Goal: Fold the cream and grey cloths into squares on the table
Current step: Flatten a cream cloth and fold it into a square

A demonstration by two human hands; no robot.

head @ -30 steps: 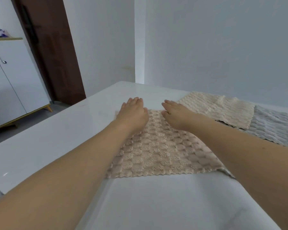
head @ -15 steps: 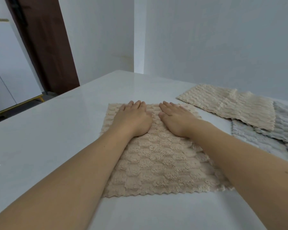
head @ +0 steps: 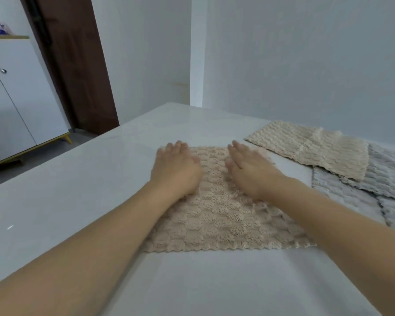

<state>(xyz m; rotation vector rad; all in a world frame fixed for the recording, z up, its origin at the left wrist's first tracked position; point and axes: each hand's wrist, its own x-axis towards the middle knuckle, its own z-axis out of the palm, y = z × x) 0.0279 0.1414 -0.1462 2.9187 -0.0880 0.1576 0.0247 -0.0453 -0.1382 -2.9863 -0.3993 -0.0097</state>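
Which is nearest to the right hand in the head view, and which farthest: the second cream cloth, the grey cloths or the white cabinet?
From the right hand:
1. Second cream cloth, just beyond, to its right.
2. Grey cloths, farther right.
3. White cabinet, far left, off the table.

At the upper left of my view stands a white cabinet (head: 16, 99) with two metal handles (head: 2, 70), beside a dark brown door (head: 78, 65).

I see my hands (head: 176, 169) blurred, hiding part of the cream cloth (head: 217, 215); the grey cloths (head: 360, 197) run off the right edge.
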